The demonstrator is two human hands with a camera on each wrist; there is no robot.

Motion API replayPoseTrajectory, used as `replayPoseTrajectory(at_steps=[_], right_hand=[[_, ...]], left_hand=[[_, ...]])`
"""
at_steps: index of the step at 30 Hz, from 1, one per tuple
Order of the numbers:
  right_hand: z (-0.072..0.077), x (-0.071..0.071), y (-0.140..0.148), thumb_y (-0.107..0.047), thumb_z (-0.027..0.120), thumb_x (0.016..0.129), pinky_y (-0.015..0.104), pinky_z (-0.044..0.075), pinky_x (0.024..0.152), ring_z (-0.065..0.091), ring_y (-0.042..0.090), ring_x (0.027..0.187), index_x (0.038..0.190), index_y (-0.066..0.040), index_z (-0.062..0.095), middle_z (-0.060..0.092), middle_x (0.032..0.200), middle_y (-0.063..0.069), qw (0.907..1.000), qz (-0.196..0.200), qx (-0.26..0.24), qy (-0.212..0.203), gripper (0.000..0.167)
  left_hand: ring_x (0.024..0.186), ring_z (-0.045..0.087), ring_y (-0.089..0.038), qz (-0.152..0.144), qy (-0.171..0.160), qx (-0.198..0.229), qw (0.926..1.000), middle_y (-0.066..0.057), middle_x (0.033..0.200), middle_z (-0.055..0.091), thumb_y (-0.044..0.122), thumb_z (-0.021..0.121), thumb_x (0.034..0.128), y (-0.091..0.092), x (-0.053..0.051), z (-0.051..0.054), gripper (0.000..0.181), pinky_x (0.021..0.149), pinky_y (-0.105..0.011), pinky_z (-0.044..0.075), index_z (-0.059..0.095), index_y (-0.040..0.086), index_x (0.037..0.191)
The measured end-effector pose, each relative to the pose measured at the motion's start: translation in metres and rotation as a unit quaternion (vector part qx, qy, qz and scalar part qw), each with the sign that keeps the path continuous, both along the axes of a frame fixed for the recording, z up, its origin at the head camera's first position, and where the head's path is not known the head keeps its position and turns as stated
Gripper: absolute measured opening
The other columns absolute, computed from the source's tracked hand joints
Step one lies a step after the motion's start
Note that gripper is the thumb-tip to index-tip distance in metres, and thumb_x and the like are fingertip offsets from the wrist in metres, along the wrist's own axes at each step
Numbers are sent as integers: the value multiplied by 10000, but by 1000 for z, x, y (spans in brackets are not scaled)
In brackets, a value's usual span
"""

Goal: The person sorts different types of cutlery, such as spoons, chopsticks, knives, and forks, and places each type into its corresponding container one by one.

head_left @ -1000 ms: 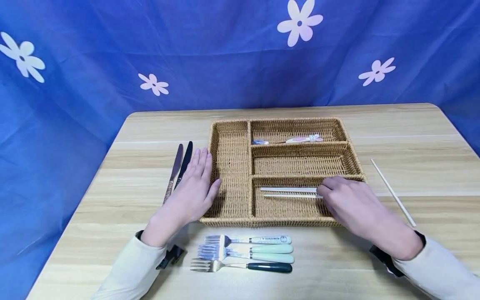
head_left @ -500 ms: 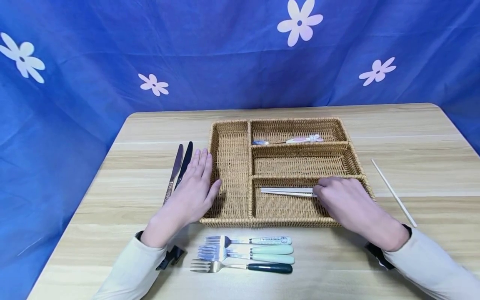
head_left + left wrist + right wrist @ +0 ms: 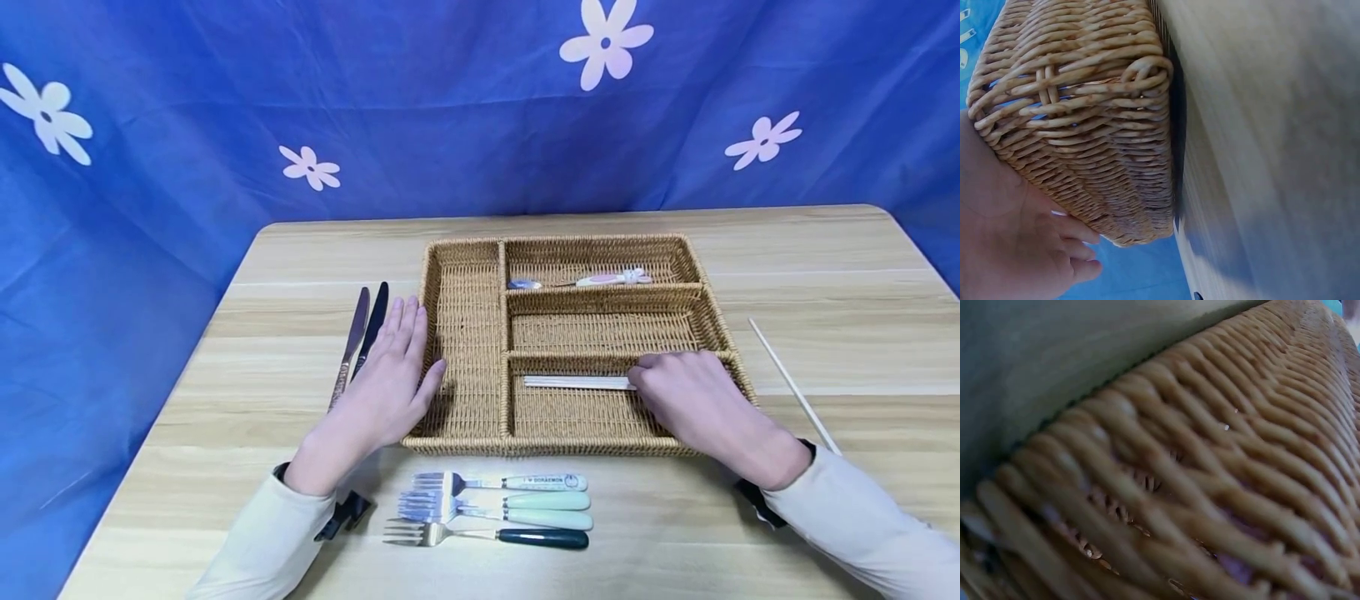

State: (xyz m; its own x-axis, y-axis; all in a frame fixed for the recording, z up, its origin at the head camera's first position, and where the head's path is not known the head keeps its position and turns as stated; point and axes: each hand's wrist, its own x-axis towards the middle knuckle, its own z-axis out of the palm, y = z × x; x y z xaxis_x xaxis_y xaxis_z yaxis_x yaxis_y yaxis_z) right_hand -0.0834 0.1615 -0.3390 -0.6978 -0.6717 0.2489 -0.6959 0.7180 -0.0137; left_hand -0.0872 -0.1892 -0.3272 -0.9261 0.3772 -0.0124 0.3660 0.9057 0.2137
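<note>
The left hand [image 3: 382, 387] rests with straight fingers on the left rim of a wicker tray [image 3: 465, 442]; in the left wrist view that hand [image 3: 1016, 231] lies along the basket's woven side [image 3: 1110, 125]. The right hand [image 3: 701, 400] reaches into the tray's front right compartment, fingers curled round the right end of white chopsticks [image 3: 577, 382] lying side by side. The hand hides those right ends. In the right wrist view only the wicker wall [image 3: 1197, 456] fills the picture, and no fingers show.
A spoon with a rabbit handle [image 3: 600, 280] lies in the back right compartment. Two knives [image 3: 351, 337] are left of the tray, several forks [image 3: 543, 518] in front. One loose chopstick [image 3: 791, 387] lies to the right, near the right sleeve. A blue curtain [image 3: 450, 125] hangs behind.
The chopsticks in the tray, earlier spread slightly apart, now lie close together. The right hand has moved a little left with its fingers on them. The left hand stays on the rim.
</note>
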Motion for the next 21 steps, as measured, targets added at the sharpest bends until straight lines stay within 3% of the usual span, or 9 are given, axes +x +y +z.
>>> replayPoseTrajectory(at_steps=[16, 21], right_hand=[[-3, -1, -1, 76, 561, 745, 199, 229, 336, 282, 59, 417, 571, -188, 372, 322, 523, -78, 10000, -17, -31, 92, 368], [-2, 0, 0, -13, 670, 801, 220, 286, 341, 367, 61, 438, 617, -172, 479, 444, 569, -70, 9997, -134, -187, -40, 310]], left_hand=[[1448, -114, -319, 36, -17, 73, 10000, -219, 1561, -88, 372, 336, 1037, 1, 0, 2, 714, 1193, -424, -19, 37, -93, 1489], [1446, -124, -319, 57, -42, 52, 10000, -225, 1560, -89, 362, 355, 1035, 1, 1, 1, 716, 1192, -450, 1, 41, -94, 1489]])
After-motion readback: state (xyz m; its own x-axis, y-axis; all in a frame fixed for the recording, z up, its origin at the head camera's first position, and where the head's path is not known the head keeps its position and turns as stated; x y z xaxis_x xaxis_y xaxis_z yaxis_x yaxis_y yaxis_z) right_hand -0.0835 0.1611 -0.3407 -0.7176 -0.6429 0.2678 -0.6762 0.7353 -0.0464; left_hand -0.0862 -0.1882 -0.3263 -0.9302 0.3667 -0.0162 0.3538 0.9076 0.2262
